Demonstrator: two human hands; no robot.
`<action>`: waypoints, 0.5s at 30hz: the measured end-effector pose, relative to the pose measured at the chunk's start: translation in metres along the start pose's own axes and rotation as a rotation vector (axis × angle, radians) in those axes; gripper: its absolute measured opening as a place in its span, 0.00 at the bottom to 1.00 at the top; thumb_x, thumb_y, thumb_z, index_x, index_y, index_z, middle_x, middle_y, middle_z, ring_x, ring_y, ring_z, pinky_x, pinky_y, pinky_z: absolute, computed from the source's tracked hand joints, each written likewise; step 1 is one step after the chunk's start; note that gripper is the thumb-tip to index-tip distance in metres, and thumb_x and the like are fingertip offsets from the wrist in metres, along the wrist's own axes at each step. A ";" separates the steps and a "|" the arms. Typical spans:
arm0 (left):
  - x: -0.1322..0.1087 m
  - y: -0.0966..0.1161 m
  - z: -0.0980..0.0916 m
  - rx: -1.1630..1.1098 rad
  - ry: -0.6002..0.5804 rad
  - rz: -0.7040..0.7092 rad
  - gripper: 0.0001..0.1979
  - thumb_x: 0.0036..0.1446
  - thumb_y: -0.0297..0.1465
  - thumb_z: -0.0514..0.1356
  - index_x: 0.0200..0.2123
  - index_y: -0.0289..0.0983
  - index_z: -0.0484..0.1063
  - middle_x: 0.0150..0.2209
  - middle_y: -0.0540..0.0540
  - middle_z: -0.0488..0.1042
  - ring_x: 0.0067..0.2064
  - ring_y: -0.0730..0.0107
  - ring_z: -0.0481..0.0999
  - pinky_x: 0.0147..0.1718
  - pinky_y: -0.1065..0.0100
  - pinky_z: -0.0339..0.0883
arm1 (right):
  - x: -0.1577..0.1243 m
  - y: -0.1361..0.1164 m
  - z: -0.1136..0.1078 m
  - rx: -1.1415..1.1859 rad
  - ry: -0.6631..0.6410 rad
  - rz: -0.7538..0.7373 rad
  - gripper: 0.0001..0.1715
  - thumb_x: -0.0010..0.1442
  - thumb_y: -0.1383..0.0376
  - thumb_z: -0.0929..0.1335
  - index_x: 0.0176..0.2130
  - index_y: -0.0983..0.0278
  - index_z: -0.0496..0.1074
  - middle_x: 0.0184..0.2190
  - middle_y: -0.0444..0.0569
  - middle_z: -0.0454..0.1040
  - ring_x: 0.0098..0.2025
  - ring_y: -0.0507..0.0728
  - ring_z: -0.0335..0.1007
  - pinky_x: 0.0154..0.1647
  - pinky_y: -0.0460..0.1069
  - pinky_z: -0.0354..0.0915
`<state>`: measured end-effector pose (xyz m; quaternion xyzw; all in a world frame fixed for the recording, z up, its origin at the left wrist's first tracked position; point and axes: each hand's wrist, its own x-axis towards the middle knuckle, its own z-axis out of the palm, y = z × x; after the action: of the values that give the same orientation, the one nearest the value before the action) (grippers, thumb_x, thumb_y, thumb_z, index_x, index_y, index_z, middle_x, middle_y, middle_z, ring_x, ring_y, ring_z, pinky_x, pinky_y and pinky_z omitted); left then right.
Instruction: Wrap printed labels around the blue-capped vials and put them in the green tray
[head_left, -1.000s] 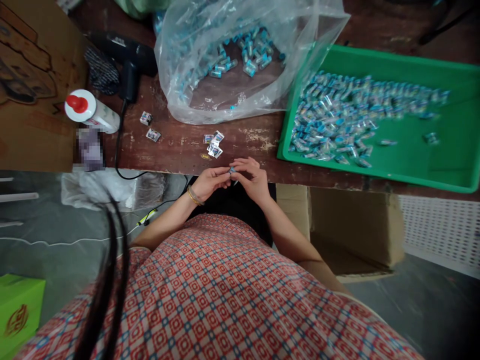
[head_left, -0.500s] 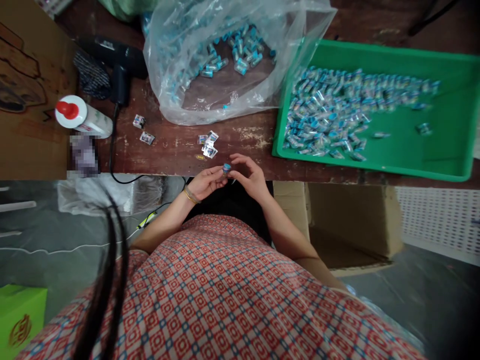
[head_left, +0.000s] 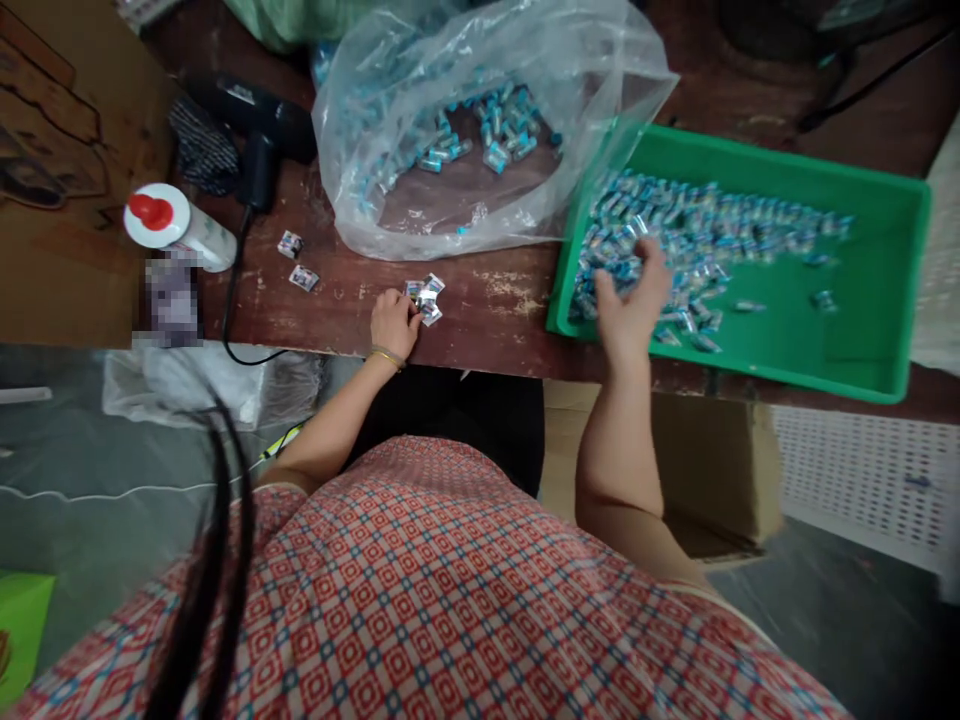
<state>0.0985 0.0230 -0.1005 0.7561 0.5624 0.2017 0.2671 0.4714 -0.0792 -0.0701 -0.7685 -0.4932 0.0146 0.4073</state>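
Observation:
My left hand [head_left: 394, 325] rests on the edge of the brown wooden table [head_left: 495, 330], fingers curled and pinched against a small heap of printed labels [head_left: 425, 293]. What they pinch is hidden. My right hand [head_left: 628, 298] reaches over the left end of a green tray [head_left: 862, 330], fingers loosely apart and slightly blurred, touching the pile of small blue-capped vials [head_left: 712, 230] that lies there. I see nothing gripped in it.
A clear plastic bag [head_left: 487, 60] with more vials [head_left: 487, 130] lies behind the labels. Two loose labels [head_left: 297, 260], a white bottle with a red cap [head_left: 169, 225] and a black heat gun [head_left: 259, 120] sit at the left. A cardboard box [head_left: 712, 450] stands under the table.
Both hands were together at the table edge holding one vial. They have now parted: the right went right into the tray, the left moved up to the labels.

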 end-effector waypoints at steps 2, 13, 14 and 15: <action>0.004 -0.002 0.004 -0.022 -0.016 -0.001 0.05 0.59 0.28 0.68 0.31 0.39 0.76 0.41 0.40 0.74 0.51 0.51 0.70 0.56 0.52 0.63 | -0.021 -0.039 0.030 0.111 -0.094 -0.083 0.30 0.65 0.58 0.71 0.64 0.60 0.69 0.63 0.58 0.74 0.67 0.68 0.68 0.71 0.69 0.59; 0.005 -0.013 -0.011 -0.378 -0.038 -0.138 0.05 0.58 0.32 0.66 0.31 0.37 0.81 0.33 0.44 0.80 0.38 0.62 0.75 0.45 0.63 0.64 | -0.064 -0.139 0.138 0.308 -0.524 -0.120 0.18 0.68 0.59 0.69 0.56 0.57 0.77 0.59 0.54 0.79 0.60 0.67 0.72 0.65 0.66 0.63; 0.005 -0.013 -0.012 -0.446 -0.038 -0.183 0.06 0.56 0.33 0.68 0.30 0.37 0.81 0.31 0.46 0.79 0.36 0.64 0.74 0.42 0.65 0.64 | -0.061 -0.141 0.140 0.331 -0.524 -0.115 0.18 0.68 0.58 0.70 0.56 0.56 0.77 0.59 0.54 0.79 0.60 0.67 0.72 0.65 0.65 0.63; 0.005 -0.012 -0.013 -0.518 -0.048 -0.226 0.06 0.54 0.34 0.69 0.29 0.37 0.80 0.29 0.47 0.78 0.33 0.66 0.72 0.40 0.66 0.63 | -0.059 -0.143 0.142 0.356 -0.532 -0.116 0.19 0.67 0.58 0.70 0.56 0.56 0.76 0.59 0.53 0.79 0.60 0.66 0.72 0.65 0.65 0.64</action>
<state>0.0835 0.0327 -0.0981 0.5996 0.5665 0.2897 0.4854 0.2745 -0.0116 -0.0956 -0.6249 -0.6151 0.2776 0.3925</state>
